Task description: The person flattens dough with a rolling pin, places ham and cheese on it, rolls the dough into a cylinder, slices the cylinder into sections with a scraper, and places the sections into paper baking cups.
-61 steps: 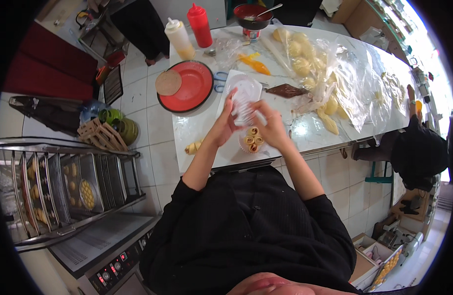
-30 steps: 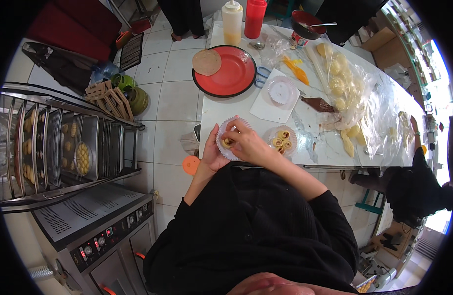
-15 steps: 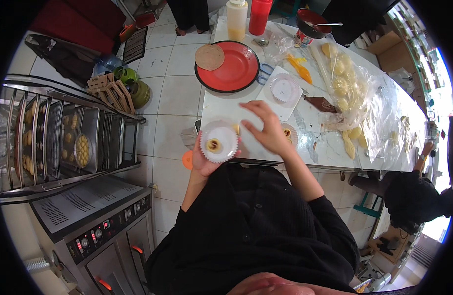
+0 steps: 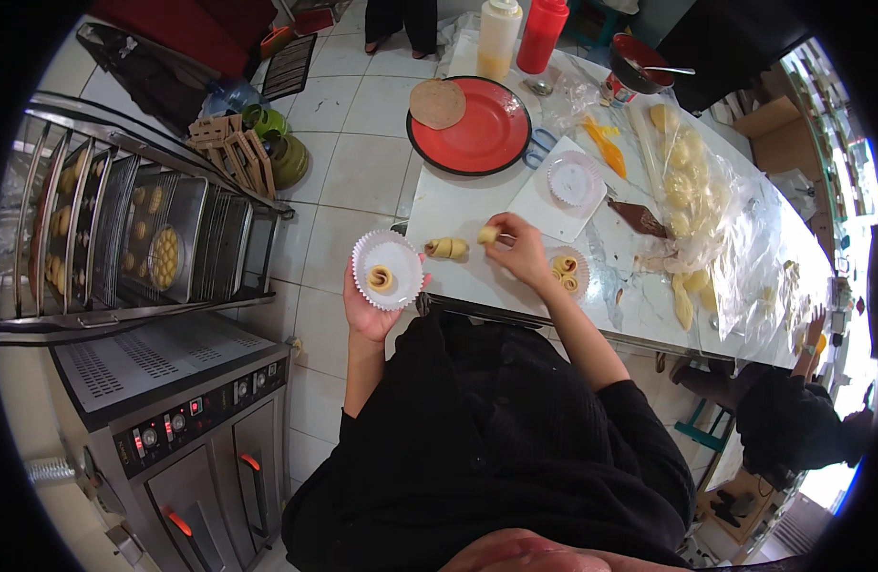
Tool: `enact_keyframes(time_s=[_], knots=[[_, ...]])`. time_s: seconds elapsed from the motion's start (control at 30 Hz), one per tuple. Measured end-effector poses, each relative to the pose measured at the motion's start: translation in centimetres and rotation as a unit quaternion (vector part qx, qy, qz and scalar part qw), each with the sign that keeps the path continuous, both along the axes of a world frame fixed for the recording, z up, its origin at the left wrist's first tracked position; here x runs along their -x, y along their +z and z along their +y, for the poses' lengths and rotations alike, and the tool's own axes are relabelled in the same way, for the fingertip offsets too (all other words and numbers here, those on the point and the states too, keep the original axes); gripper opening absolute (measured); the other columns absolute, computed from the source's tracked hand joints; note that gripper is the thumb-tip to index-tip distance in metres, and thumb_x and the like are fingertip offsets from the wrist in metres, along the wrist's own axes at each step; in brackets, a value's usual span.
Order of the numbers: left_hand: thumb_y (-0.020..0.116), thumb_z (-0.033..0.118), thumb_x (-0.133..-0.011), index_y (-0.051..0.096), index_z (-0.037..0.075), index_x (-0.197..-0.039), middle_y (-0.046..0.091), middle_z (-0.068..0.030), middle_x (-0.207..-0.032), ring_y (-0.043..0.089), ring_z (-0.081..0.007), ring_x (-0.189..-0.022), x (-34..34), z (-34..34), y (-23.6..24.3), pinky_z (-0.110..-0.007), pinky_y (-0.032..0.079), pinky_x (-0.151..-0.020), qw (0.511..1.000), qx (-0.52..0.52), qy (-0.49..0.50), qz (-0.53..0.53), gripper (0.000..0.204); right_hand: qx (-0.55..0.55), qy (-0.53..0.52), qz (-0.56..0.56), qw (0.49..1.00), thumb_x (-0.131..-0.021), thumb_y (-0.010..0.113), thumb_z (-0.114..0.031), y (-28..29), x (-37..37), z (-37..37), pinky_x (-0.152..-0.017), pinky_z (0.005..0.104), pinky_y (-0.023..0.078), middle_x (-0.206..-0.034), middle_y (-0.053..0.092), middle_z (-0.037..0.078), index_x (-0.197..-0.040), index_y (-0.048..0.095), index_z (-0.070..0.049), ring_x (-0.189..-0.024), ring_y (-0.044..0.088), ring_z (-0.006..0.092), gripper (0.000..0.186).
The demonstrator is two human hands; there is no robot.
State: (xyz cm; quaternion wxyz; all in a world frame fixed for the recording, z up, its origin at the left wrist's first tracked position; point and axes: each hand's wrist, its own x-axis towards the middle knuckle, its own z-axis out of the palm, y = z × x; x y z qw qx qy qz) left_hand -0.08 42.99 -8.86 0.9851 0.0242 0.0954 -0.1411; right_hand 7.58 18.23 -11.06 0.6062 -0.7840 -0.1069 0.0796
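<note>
My left hand holds up a white fluted paper baking cup off the table's near left edge. One small dough roll with a dark filling swirl sits in that cup. Above the tabletop, my right hand pinches a cut piece of dough roll between thumb and fingers. Between the two hands, more filled roll pieces lie in a short row on the marble. Partly behind my right wrist stands another paper cup with several rolls in it.
Beyond my hands are a red plate with a brown disc, blue scissors and a white board bearing a paper cup. Dough under plastic covers the right side. An oven and tray rack stand left.
My left hand has moved left with the cup. My right hand, earlier raised with spread fingers, has come down and taken a roll piece. The view has shifted slightly.
</note>
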Motion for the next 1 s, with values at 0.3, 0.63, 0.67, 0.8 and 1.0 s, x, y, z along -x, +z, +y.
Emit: enact_keyframes(time_s=[0.3, 0.63, 0.67, 0.8, 1.0], knots=[[0.027, 0.044, -0.094, 0.034, 0.007, -0.135, 0.041, -0.0118, -0.135, 0.041, -0.0272, -0.124, -0.6, -3.7, 0.6, -0.044, 0.031, -0.104, 0.987, -0.145, -0.064, -0.011, 0.056, 0.053, 0.147, -0.151, 0.976, -0.068, 0.059, 0.003, 9.8, 2.2, 4.4, -0.070, 0.0318, 0.051, -0.091, 0.057, 0.011, -0.101, 0.059, -0.002, -0.080, 0.060, 0.0253, 0.034], [0.028, 0.048, -0.094, 0.040, 0.009, -0.131, 0.047, -0.0097, -0.128, 0.046, -0.0243, -0.119, -0.8, -3.9, 0.3, -0.043, 0.037, -0.099, 0.983, -0.134, -0.127, 0.012, 0.055, 0.229, 0.151, -0.244, 0.930, -0.067, 0.059, -0.003, 7.0, 2.7, 6.1, -0.074, 0.0342, 0.048, -0.086, 0.058, 0.010, -0.097, 0.054, -0.001, -0.086, 0.056, 0.0263, 0.030], [0.028, 0.048, -0.094, 0.040, 0.008, -0.131, 0.048, -0.0097, -0.127, 0.047, -0.0244, -0.118, -0.7, -4.0, 0.3, -0.043, 0.038, -0.099, 0.983, -0.131, -0.129, 0.015, 0.055, 0.239, 0.155, -0.246, 0.926, -0.067, 0.060, -0.002, 7.2, 2.5, 6.1, -0.076, 0.0352, 0.047, -0.089, 0.059, 0.010, -0.097, 0.056, -0.002, -0.088, 0.055, 0.0270, 0.030], [0.027, 0.048, -0.095, 0.039, 0.008, -0.131, 0.048, -0.0100, -0.126, 0.047, -0.0248, -0.118, -0.9, -4.0, 0.7, -0.043, 0.039, -0.098, 0.980, -0.137, -0.145, 0.026, 0.055, 0.243, 0.166, -0.289, 0.911, -0.067, 0.059, -0.004, 7.4, 2.1, 5.9, -0.082, 0.0352, 0.038, -0.088, 0.061, 0.005, -0.089, 0.062, -0.005, -0.093, 0.050, 0.0231, 0.022], [0.027, 0.048, -0.094, 0.037, 0.007, -0.133, 0.043, -0.0141, -0.133, 0.044, -0.0294, -0.121, -0.4, -4.1, 0.1, -0.047, 0.036, -0.100, 0.980, -0.158, -0.094, 0.076, 0.057, 0.194, 0.206, -0.270, 0.921, -0.067, 0.060, -0.007, 8.7, 2.1, 5.2, -0.091, 0.0415, 0.031, -0.107, 0.058, 0.010, -0.104, 0.064, -0.011, -0.106, 0.046, 0.0247, 0.037]])
